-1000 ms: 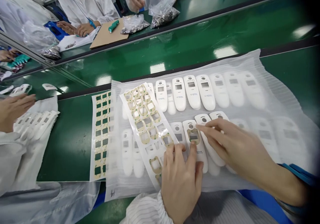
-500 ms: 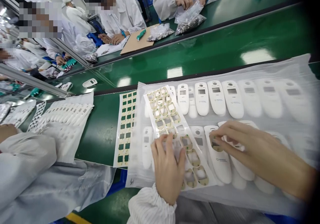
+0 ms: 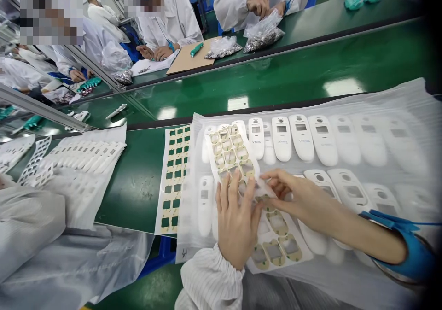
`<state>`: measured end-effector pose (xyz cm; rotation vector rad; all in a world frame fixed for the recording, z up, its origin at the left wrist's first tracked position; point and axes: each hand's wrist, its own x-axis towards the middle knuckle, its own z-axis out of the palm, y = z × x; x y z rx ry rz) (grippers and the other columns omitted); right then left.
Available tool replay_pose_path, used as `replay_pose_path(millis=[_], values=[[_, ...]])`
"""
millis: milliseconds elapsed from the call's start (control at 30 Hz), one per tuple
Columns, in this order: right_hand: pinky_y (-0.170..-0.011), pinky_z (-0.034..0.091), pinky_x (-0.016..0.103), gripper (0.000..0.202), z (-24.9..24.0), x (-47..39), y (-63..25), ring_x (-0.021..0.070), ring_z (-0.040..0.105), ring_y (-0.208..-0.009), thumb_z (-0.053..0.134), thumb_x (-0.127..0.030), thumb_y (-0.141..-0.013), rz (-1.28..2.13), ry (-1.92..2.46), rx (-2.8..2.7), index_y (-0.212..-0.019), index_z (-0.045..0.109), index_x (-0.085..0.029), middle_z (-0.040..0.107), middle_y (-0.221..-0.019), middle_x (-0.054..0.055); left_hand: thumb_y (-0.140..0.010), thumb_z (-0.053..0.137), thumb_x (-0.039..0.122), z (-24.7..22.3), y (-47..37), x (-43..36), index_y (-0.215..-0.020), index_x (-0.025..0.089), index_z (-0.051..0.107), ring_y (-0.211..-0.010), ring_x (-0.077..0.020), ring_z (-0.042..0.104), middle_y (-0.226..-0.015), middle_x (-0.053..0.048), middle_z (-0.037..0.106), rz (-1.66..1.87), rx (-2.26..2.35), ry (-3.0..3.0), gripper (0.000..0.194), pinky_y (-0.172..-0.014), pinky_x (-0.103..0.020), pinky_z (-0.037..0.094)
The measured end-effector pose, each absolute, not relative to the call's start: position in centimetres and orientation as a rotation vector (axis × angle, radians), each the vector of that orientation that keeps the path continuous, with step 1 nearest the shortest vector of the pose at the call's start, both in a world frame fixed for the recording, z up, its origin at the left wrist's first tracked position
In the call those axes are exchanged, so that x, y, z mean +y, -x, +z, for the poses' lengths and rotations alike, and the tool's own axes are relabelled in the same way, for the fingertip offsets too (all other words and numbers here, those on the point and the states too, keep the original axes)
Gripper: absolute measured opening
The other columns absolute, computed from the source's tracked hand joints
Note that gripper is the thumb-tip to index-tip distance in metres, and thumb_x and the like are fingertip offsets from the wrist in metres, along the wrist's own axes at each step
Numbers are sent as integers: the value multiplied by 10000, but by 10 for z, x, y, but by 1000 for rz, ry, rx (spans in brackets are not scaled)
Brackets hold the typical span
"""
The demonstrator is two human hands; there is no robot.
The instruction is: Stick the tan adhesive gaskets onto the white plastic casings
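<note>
My left hand (image 3: 238,218) lies with fingers spread on a white backing sheet (image 3: 238,265) of ring-shaped, tan-edged adhesive stickers (image 3: 276,222). Close by, my right hand (image 3: 293,199) is bent over the sheet's right edge, thumb and fingers pinching at a sticker (image 3: 264,200); the fingers partly hide it. Under the right wrist and forearm lie white plastic housings (image 3: 321,178) with a small window and a round hole. Another row of such housings (image 3: 302,137) lies beyond, some covered by translucent foam wrap (image 3: 390,107).
A second sticker sheet (image 3: 165,215) lies left of the foam. Farther left, a co-worker's sleeve is beside more wrapped housings (image 3: 86,155). Across the green line (image 3: 293,70), people in white handle small parts near plastic bags (image 3: 264,38). A blue wrist strap (image 3: 410,254) circles my right wrist.
My right hand has moved left, from a sticker at a housing's window to the sticker sheet. My left hand still rests on the sheet. At left, a co-worker's sleeve has shifted.
</note>
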<state>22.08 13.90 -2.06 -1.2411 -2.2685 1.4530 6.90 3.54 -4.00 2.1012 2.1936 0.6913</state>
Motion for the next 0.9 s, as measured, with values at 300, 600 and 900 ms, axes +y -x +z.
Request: replay_pose_path(millis=[300, 600, 900], values=[[-614, 549, 293, 196, -20, 135, -227, 169, 657, -719, 557, -379, -889, 1252, 1074, -2179, -1018, 659, -273, 682, -896, 22, -937, 514, 236, -16, -56, 62, -867, 199, 591, -1445, -278, 146, -1405, -83, 439, 864, 1870, -1717, 110, -1132, -547, 299], [-681, 489, 275, 113, -15, 132, -235, 149, 633, -808, 569, -242, -931, 563, 787, -2339, -1015, 643, -225, 685, -925, 7, -935, 512, 263, 7, -57, 75, -789, 220, 649, -1462, -234, 116, -1443, -25, 432, 857, 1713, -1498, 205, -1178, -507, 208], [-789, 437, 369, 205, -18, 129, -246, 223, 616, -968, 612, -91, -883, -2, 542, -2495, -1084, 627, -125, 695, -1076, 79, -885, 560, 218, 15, -67, 80, -706, 218, 668, -1435, -251, 193, -1386, -29, 512, 834, 1773, -1390, 209, -1159, -516, 238]])
